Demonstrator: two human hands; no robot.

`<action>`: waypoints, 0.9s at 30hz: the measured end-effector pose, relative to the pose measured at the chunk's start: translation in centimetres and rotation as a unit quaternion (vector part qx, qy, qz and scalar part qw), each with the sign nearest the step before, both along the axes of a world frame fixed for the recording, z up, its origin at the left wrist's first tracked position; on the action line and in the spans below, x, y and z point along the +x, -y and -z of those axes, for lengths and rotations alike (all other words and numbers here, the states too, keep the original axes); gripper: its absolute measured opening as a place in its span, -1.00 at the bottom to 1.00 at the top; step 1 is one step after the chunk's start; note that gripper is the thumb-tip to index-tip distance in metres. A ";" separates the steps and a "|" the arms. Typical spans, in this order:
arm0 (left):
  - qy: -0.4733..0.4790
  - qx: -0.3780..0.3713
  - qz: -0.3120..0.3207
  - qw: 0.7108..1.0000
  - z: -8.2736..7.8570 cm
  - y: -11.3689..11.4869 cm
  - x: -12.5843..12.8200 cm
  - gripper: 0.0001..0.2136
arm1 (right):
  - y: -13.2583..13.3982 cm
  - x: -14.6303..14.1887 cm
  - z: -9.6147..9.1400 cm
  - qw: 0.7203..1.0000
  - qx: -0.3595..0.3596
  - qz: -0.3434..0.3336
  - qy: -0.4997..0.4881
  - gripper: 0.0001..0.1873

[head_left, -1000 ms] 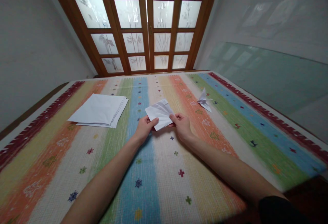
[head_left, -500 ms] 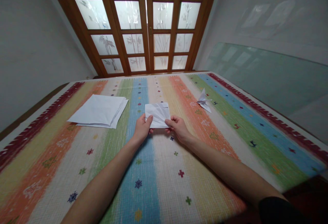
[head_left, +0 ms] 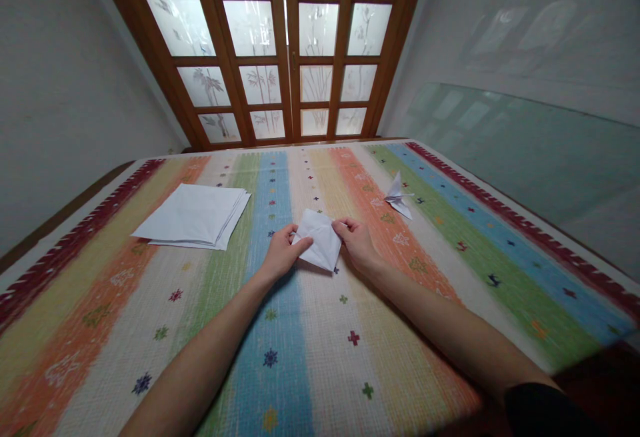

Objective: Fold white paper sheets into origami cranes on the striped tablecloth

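Head view: left hand [head_left: 280,256] and right hand [head_left: 356,244] pinch opposite edges of a folded white paper [head_left: 320,245], apparently to steady it low over the striped cloth [head_left: 310,357]. Stack of white sheets [head_left: 195,216] at ten o'clock; paper crane [head_left: 399,196] at two o'clock.

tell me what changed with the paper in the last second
The folded paper was turned between the left hand and right hand, from square-on to corner-first toward the person. Both hands kept hold. The paper stack and origami figure stayed put.
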State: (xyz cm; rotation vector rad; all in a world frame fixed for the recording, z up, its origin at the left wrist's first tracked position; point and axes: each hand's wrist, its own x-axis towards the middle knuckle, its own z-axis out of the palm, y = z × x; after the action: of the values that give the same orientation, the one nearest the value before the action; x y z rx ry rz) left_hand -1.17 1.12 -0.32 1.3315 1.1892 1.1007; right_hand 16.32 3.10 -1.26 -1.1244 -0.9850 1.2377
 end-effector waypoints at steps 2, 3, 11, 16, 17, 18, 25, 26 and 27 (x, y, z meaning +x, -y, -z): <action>0.008 0.006 -0.006 1.000 -0.1 0.0 -0.1 -0.70 | 0.1 0.0 0.0 1.000 0.006 0.006 0.009 -0.68; 0.014 0.008 -0.011 1.000 -0.2 -0.1 -0.1 -0.69 | 0.1 -0.1 0.0 1.000 0.008 0.007 0.011 -0.69; 0.044 -0.043 0.020 0.998 -0.1 -0.3 -0.1 -0.56 | 0.4 -0.5 -0.3 0.999 0.029 -0.015 0.030 -0.72; -0.002 0.002 -0.015 1.000 0.1 0.0 0.1 -0.67 | 0.8 -0.8 -0.4 0.999 0.026 -0.035 0.001 -0.67; -0.013 0.015 -0.023 1.000 0.1 0.0 0.1 -0.69 | 0.8 -0.9 -0.4 0.999 0.023 -0.037 -0.005 -0.66; -0.026 0.026 -0.028 0.999 0.2 0.0 0.1 -0.71 | 0.8 -0.9 -0.3 0.999 0.020 -0.037 -0.008 -0.66; -0.011 0.012 -0.005 1.000 -0.2 -0.1 -0.1 -0.78 | 0.7 -0.7 -0.2 0.999 0.024 -0.020 0.029 -0.71; 0.015 -0.008 0.009 1.000 -0.3 -0.1 -0.2 -0.74 | 0.8 -0.6 -0.2 0.999 0.025 -0.028 0.032 -0.71; 0.043 -0.028 0.023 0.998 -0.4 -0.1 -0.3 -0.69 | 0.8 -0.6 -0.2 0.998 0.025 -0.038 0.034 -0.71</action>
State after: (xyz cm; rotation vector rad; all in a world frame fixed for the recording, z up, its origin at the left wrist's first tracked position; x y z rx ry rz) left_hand -1.47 1.18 0.05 1.2495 1.1134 1.0738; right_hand 15.67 2.29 -1.03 -1.1039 -1.1132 1.2361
